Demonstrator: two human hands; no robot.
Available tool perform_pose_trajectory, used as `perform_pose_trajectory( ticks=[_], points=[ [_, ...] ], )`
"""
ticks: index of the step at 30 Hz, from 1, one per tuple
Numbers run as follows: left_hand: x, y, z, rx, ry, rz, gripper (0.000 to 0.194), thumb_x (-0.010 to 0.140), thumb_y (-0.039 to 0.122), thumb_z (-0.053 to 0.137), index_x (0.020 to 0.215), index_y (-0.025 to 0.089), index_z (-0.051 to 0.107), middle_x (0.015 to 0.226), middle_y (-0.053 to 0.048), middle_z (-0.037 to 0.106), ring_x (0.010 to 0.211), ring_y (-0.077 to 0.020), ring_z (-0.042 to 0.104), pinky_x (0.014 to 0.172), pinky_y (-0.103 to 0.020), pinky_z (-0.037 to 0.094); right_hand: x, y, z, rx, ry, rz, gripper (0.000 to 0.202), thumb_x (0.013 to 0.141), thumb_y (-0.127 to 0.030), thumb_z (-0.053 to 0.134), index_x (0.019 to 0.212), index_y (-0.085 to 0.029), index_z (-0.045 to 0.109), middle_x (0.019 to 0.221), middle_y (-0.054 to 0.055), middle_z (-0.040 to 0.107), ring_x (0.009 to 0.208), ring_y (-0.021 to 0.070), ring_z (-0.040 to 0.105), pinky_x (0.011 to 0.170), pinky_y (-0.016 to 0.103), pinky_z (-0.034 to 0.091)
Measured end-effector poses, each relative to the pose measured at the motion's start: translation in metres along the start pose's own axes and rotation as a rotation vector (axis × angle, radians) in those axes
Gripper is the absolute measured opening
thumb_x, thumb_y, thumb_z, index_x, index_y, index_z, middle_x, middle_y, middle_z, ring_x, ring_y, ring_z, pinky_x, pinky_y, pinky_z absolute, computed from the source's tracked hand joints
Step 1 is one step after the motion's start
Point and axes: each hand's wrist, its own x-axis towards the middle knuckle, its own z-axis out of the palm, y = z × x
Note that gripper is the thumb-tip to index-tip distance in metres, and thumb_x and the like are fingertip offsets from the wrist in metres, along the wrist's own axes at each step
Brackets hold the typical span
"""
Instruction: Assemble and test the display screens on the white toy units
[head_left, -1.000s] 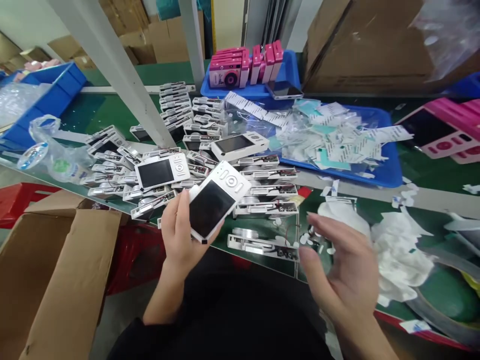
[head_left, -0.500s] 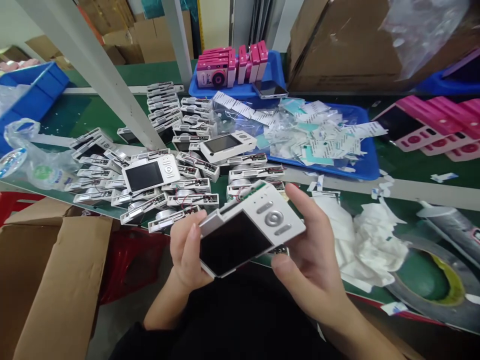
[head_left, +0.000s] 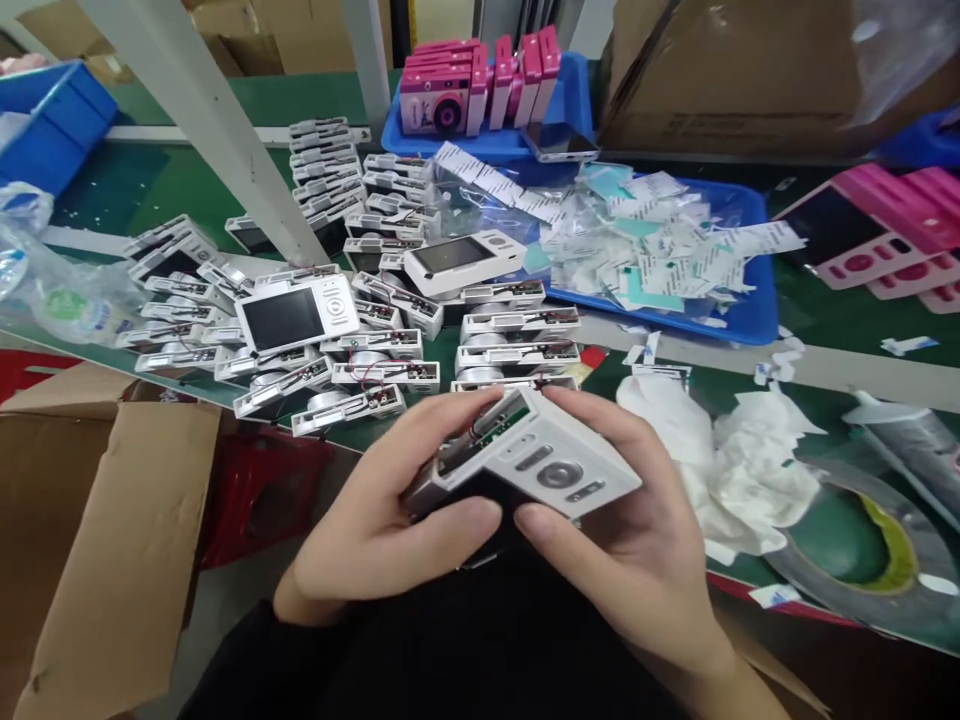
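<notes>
A white camera body [head_left: 559, 462] with silver buttons and a dark screen is held between both hands, tilted, near the bench's front edge. My left hand [head_left: 397, 520] grips its left end, the thumb over the screen. On the right end, my right hand [head_left: 637, 530] has its fingers behind the case and the thumb on the front. The top side is open and shows a green circuit board [head_left: 506, 425] and red wires. Just beyond lie rows of similar open white bodies [head_left: 386, 375]. One white camera [head_left: 296, 315] rests screen up on them, and another [head_left: 465, 262] lies farther back.
Pink cameras [head_left: 442, 100] stand in a blue tray at the back. Another blue tray [head_left: 765, 290] holds stickers and film. White cloth [head_left: 735, 470], a tape roll [head_left: 915, 600] and a tube [head_left: 907, 440] are at right, a carton [head_left: 127, 540] at lower left.
My left hand has shifted onto the camera's left end, its thumb now across the screen. The camera has tilted, showing more of its open top side. The whole view has shifted slightly.
</notes>
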Motion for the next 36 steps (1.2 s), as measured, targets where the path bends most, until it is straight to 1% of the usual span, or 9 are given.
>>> perform_pose_trajectory(
  ticks=[3,7,17,22,26,29,32,34,36],
  points=[
    [0.007,0.003,0.007,-0.091,-0.051,0.018,0.049,0.106,0.029,0.065,0.154,0.039,0.058,0.150,0.001,0.069,0.137,-0.0242,0.068,0.119,-0.036,0.054,0.001,0.000,0.002,0.098,-0.027,0.068,0.056,0.094,-0.031,0.082,0.144,-0.047,0.062,0.141,-0.002,0.069,0.124,0.0203,0.072,0.100,0.031,0.065],
    [0.004,-0.001,0.013,-0.102,0.007,-0.017,0.048,0.107,0.024,0.064,0.151,0.041,0.060,0.151,0.005,0.068,0.136,-0.0196,0.068,0.119,-0.032,0.053,0.003,0.003,0.001,0.174,-0.088,0.097,0.056,0.097,-0.028,0.079,0.147,-0.046,0.060,0.145,0.000,0.069,0.126,0.0211,0.073,0.100,0.031,0.066],
    [-0.002,-0.001,0.021,-0.099,0.095,-0.025,0.046,0.105,0.025,0.068,0.148,0.039,0.065,0.149,0.008,0.071,0.138,-0.0175,0.067,0.121,-0.029,0.052,0.004,0.003,-0.006,0.156,-0.150,0.104,0.058,0.096,-0.030,0.080,0.146,-0.049,0.060,0.148,-0.003,0.068,0.132,0.0174,0.070,0.104,0.023,0.061],
    [-0.005,-0.009,0.021,-0.055,0.060,-0.036,0.044,0.105,0.028,0.068,0.149,0.031,0.066,0.146,0.003,0.074,0.132,-0.0220,0.072,0.116,-0.033,0.058,0.005,0.008,-0.007,0.128,-0.146,0.127,0.036,0.098,-0.029,0.077,0.131,-0.038,0.067,0.123,0.000,0.077,0.109,0.0176,0.078,0.091,0.025,0.067],
    [0.004,-0.010,0.017,0.037,0.101,-0.028,0.040,0.103,0.032,0.071,0.142,0.025,0.070,0.139,-0.001,0.077,0.126,-0.0247,0.076,0.110,-0.035,0.063,0.016,0.007,-0.008,0.074,-0.126,0.107,0.034,0.097,-0.035,0.079,0.127,-0.033,0.066,0.121,0.003,0.076,0.105,0.0193,0.078,0.086,0.028,0.068],
    [0.021,0.004,0.013,0.111,0.135,0.143,0.040,0.103,0.031,0.072,0.142,0.024,0.069,0.141,-0.001,0.076,0.126,-0.0244,0.076,0.111,-0.035,0.064,0.033,-0.011,-0.014,0.003,-0.120,-0.019,0.037,0.096,-0.037,0.080,0.130,-0.034,0.065,0.129,0.003,0.073,0.113,0.0218,0.075,0.088,0.031,0.068],
    [0.043,0.033,0.008,0.222,0.152,0.360,0.033,0.109,0.035,0.063,0.141,0.029,0.070,0.146,0.006,0.073,0.130,-0.0224,0.074,0.114,-0.034,0.062,0.051,-0.046,-0.023,-0.133,-0.120,-0.221,0.046,0.096,-0.035,0.081,0.137,-0.041,0.062,0.143,-0.003,0.067,0.130,0.0223,0.068,0.103,0.033,0.064],
    [0.060,0.054,0.002,0.319,0.175,0.419,0.033,0.110,0.044,0.057,0.138,0.032,0.070,0.144,0.014,0.072,0.134,-0.0237,0.071,0.117,-0.035,0.060,0.062,-0.074,-0.026,-0.269,-0.078,-0.357,0.048,0.097,-0.036,0.079,0.140,-0.045,0.061,0.149,-0.008,0.064,0.140,0.0222,0.062,0.117,0.035,0.057],
    [0.079,0.075,-0.002,0.361,0.183,0.544,0.050,0.109,0.062,0.046,0.138,0.028,0.068,0.144,0.015,0.070,0.144,-0.0296,0.062,0.121,-0.037,0.055,0.071,-0.100,-0.028,-0.370,-0.026,-0.447,0.040,0.099,-0.037,0.075,0.137,-0.043,0.063,0.151,-0.007,0.062,0.144,0.0240,0.059,0.127,0.038,0.048]
  ],
)
